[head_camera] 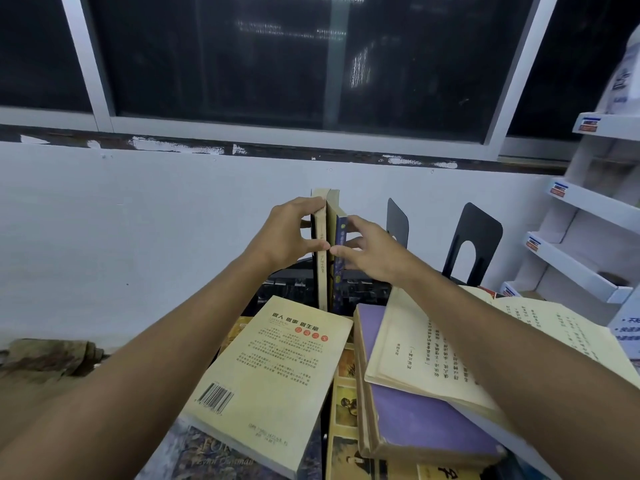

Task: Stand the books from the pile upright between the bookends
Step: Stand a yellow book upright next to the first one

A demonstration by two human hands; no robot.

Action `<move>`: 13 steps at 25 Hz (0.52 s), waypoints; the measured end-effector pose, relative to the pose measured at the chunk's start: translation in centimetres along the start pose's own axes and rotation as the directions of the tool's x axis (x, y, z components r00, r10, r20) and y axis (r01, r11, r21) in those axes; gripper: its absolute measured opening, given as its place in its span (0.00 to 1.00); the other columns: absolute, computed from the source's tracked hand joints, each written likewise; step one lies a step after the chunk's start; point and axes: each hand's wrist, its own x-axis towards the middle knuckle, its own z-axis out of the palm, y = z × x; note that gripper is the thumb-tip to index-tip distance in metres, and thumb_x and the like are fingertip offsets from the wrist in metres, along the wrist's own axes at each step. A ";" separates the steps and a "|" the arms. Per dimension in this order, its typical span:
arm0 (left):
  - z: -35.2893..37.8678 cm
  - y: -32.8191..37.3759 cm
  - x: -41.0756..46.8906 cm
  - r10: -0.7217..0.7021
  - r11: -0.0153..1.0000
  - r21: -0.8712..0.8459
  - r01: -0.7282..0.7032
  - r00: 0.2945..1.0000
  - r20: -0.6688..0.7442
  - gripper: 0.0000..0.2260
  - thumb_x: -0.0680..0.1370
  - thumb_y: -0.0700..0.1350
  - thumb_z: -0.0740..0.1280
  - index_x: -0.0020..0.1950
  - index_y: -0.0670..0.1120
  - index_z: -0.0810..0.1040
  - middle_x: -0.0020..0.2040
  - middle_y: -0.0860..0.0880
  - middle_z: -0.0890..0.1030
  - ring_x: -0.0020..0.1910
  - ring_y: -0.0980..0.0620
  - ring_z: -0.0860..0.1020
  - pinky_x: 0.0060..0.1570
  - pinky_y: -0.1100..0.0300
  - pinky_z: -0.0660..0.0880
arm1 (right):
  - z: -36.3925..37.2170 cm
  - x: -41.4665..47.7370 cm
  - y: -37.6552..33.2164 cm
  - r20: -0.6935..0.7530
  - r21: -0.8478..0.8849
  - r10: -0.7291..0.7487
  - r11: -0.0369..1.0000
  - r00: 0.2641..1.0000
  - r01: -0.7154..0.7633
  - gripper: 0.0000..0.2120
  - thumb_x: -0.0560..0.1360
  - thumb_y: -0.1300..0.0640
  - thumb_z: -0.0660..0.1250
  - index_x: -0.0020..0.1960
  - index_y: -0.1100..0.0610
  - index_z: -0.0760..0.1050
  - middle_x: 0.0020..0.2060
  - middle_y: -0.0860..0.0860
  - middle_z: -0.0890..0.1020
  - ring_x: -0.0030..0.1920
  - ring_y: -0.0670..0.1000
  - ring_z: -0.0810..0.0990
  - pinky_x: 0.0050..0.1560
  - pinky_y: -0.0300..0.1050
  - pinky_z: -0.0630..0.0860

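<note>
Two books stand upright side by side near the wall: a cream-spined book (pixel 322 271) on the left and a blue-spined book (pixel 340 271) on the right. My left hand (pixel 287 233) grips the cream book from its left side, thumb on the spine. My right hand (pixel 372 252) holds the blue book from the right, thumb at its spine. Two black metal bookends (pixel 397 220) (pixel 476 244) stand to the right of the books, apart from them. The pile lies in front: a cream paperback (pixel 273 379), a purple book (pixel 426 420) and an open book (pixel 415 344).
A white tiered display rack (pixel 588 216) stands at the right. The white wall and a dark window run behind the books. A crumpled brown cloth (pixel 48 358) lies at the left. More books with picture covers (pixel 346 403) lie under the pile.
</note>
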 end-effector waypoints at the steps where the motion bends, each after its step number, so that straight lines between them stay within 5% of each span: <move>1: 0.1 -0.1 0.1 -0.003 1.000 0.001 0.003 1.000 0.003 0.31 0.71 0.41 0.80 0.72 0.45 0.75 0.70 0.49 0.76 0.62 0.56 0.75 0.53 0.82 0.66 | -0.1 0.1 0.1 0.043 0.016 0.007 1.000 0.999 -0.008 0.29 0.77 0.54 0.72 0.75 0.47 0.65 0.68 0.45 0.74 0.63 0.51 0.80 0.53 0.56 0.84; 7: 0.0 -0.1 0.0 -0.021 1.000 -0.010 0.021 1.000 0.008 0.32 0.71 0.41 0.79 0.74 0.45 0.74 0.71 0.50 0.75 0.60 0.57 0.74 0.60 0.71 0.73 | 0.5 0.8 0.5 0.094 0.028 0.010 1.000 0.995 -0.013 0.35 0.77 0.61 0.72 0.78 0.46 0.60 0.70 0.46 0.73 0.61 0.53 0.81 0.54 0.56 0.83; 13: -0.1 0.2 -0.1 -0.025 1.000 -0.001 0.025 1.000 -0.002 0.29 0.72 0.39 0.78 0.72 0.44 0.75 0.68 0.48 0.76 0.57 0.55 0.75 0.48 0.83 0.68 | 0.8 1.2 0.6 0.075 0.024 0.001 1.000 0.997 -0.003 0.34 0.78 0.64 0.69 0.79 0.48 0.60 0.70 0.48 0.73 0.61 0.53 0.80 0.52 0.53 0.84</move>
